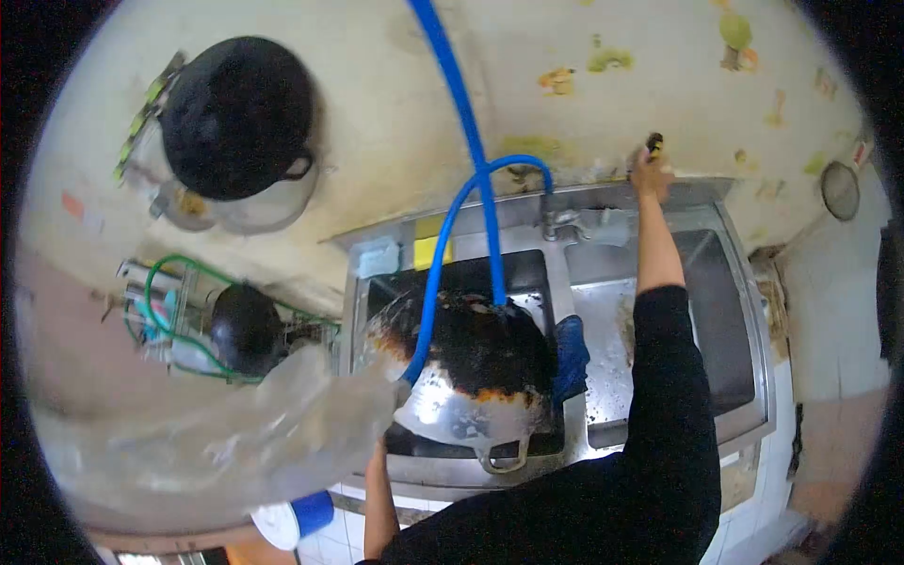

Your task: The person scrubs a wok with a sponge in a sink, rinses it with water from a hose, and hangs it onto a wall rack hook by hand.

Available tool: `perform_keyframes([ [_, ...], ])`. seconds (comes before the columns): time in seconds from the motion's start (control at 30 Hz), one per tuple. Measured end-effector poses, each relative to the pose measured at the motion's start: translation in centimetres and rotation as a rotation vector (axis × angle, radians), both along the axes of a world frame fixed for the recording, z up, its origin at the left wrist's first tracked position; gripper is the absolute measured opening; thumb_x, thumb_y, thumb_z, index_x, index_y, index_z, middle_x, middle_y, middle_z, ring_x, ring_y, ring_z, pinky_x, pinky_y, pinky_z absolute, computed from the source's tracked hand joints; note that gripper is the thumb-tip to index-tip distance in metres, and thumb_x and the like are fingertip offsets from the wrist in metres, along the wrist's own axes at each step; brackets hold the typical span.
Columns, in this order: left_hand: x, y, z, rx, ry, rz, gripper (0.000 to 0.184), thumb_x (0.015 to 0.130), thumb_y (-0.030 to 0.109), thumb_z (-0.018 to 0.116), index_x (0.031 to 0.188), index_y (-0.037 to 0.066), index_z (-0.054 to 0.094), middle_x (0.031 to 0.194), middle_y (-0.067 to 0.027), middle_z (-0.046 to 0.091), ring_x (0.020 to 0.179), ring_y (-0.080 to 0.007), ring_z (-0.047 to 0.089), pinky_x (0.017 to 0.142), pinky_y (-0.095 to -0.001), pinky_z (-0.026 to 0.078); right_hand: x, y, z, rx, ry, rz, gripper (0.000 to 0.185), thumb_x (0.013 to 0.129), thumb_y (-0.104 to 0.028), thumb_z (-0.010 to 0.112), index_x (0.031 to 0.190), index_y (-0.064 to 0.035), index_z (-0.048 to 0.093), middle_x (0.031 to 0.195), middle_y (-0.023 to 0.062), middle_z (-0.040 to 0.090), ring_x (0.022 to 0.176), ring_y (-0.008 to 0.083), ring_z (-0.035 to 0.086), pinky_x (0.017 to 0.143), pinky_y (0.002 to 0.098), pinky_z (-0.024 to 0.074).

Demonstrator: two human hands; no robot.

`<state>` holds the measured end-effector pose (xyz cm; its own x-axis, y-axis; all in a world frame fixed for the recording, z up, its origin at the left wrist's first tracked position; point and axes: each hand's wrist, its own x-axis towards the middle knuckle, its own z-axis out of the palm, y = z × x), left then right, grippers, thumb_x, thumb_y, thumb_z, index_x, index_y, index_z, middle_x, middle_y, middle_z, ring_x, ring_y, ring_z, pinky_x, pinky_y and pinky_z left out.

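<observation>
A large metal wok (461, 358) with a scorched black underside lies bottom up and tilted in the left sink basin, its loop handle towards me. My left forearm (379, 504) reaches up to the wok's near left edge; the hand itself is hidden by the wok and a translucent plastic sheet (235, 438). Stretched across the right basin, my right arm ends at the sink's back ledge. There my right hand (650, 176) is closed around a small black-and-yellow object (654, 143), too small to name. A blue hose (443, 245) loops from the faucet (565, 222) down past the wok.
A blue cloth (570, 360) hangs over the divider beside the right basin (720, 320). On the back ledge sit a yellow sponge (431, 241) and a light blue container (376, 256). Left are a black pan (237, 118) on the wall and a dish rack (188, 353).
</observation>
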<state>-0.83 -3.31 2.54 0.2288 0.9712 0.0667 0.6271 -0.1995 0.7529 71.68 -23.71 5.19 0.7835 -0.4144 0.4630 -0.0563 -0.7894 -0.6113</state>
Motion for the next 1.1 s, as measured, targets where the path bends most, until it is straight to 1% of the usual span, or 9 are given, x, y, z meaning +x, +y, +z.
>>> perform_keyframes([
  [0.13, 2.6, -4.9, 3.8, 0.022, -0.092, 0.179, 0.073, 0.063, 0.021, 0.081, 0.12, -0.004, 0.044, 0.105, -0.0171, 0.058, 0.092, -0.024, 0.058, 0.079, -0.0336, 0.048, -11.5, -0.2, -2.7, 0.096, -0.218, 0.323, 0.049, 0.091, -0.043, 0.046, 0.113, 0.0002, 0.048, 0.108, 0.03, 0.053, 0.086, 0.044, 0.058, 0.073, 0.0451, 0.0473],
  [0.27, 7.8, -9.0, 8.9, -0.128, -0.174, -0.156, 0.097, 0.062, 0.027, 0.081, 0.134, -0.005, 0.026, 0.125, -0.0219, 0.045, 0.112, -0.0303, 0.047, 0.099, -0.0366, 0.035, -33.9, -1.3, -3.9, 0.442, 0.25, 1.061, 0.037, 0.092, -0.031, 0.049, 0.074, -0.0003, 0.06, 0.074, 0.0163, 0.062, 0.069, 0.0268, 0.061, 0.064, 0.0378, 0.0456],
  [0.4, 14.1, -11.1, 3.0, -0.011, -0.348, -0.438, 0.08, 0.067, 0.02, 0.072, 0.129, -0.006, 0.028, 0.12, -0.0225, 0.039, 0.115, -0.0349, 0.039, 0.102, -0.0403, 0.029, -48.7, -1.1, 1.1, 1.126, 0.83, 1.35, 0.037, 0.088, -0.024, 0.058, 0.12, -0.0089, 0.048, 0.098, 0.0049, 0.055, 0.088, 0.0221, 0.057, 0.081, 0.0335, 0.044],
  [0.73, 8.2, -8.6, 3.4, 0.579, -0.061, -0.712, 0.079, 0.068, 0.021, 0.065, 0.138, 0.006, 0.031, 0.12, -0.0201, 0.041, 0.107, -0.0349, 0.041, 0.096, -0.0422, 0.028, -51.8, 2.2, 6.1, 0.619, 0.492, 1.409, 0.057, 0.079, -0.022, 0.066, 0.128, -0.0067, 0.042, 0.119, 0.0145, 0.051, 0.114, 0.0305, 0.045, 0.097, 0.0373, 0.0317],
  [0.83, 4.5, -5.7, 1.5, 0.37, -0.082, -0.361, 0.07, 0.072, 0.022, 0.063, 0.134, 0.004, 0.037, 0.116, -0.0176, 0.046, 0.108, -0.0318, 0.042, 0.097, -0.0421, 0.028, -56.3, 2.9, 5.0, -0.166, 0.197, 1.468, 0.058, 0.076, -0.027, 0.066, 0.129, -0.0203, 0.045, 0.133, 0.0114, 0.046, 0.116, 0.034, 0.045, 0.092, 0.0416, 0.0351],
  [0.9, 4.2, -4.2, -0.8, -0.061, -0.363, 0.419, 0.055, 0.083, 0.03, 0.056, 0.13, 0.005, 0.042, 0.118, -0.0148, 0.051, 0.113, -0.0296, 0.045, 0.101, -0.0419, 0.028, -59.4, 1.7, 2.7, -0.305, 0.111, 1.617, 0.06, 0.075, -0.03, 0.066, 0.131, -0.0218, 0.044, 0.136, 0.0103, 0.043, 0.117, 0.0331, 0.045, 0.094, 0.0433, 0.0346],
  [0.93, 3.8, -3.6, -1.3, -0.072, -0.367, 0.428, 0.055, 0.083, 0.03, 0.056, 0.13, 0.005, 0.042, 0.118, -0.0148, 0.051, 0.113, -0.0296, 0.045, 0.101, -0.0419, 0.028, -60.3, 1.7, 2.3, -0.429, 0.018, 1.755, 0.062, 0.075, -0.033, 0.066, 0.132, -0.0234, 0.044, 0.139, 0.0093, 0.041, 0.119, 0.0323, 0.044, 0.096, 0.045, 0.0342],
  [1.0, 3.4, -2.5, -1.7, -0.904, -1.494, -0.049, 0.049, 0.093, 0.038, 0.041, 0.132, 0.007, 0.041, 0.126, -0.0124, 0.05, 0.12, -0.028, 0.044, 0.103, -0.0419, 0.03, -59.4, 2.6, 2.2, -0.452, -0.06, 1.812, 0.061, 0.075, -0.035, 0.066, 0.131, -0.0242, 0.046, 0.138, 0.0085, 0.042, 0.119, 0.0314, 0.045, 0.099, 0.0472, 0.0327],
  [1.1, 3.7, -2.6, -1.2, -1.011, -1.531, -0.059, 0.055, 0.097, 0.047, 0.027, 0.135, 0.01, 0.037, 0.134, -0.0102, 0.045, 0.124, -0.0277, 0.042, 0.105, -0.0407, 0.03, -59.0, 7.2, 1.9, -0.418, -0.197, 1.857, 0.055, 0.075, -0.038, 0.066, 0.126, -0.0243, 0.052, 0.134, 0.0075, 0.047, 0.119, 0.0306, 0.047, 0.102, 0.0499, 0.0305],
])
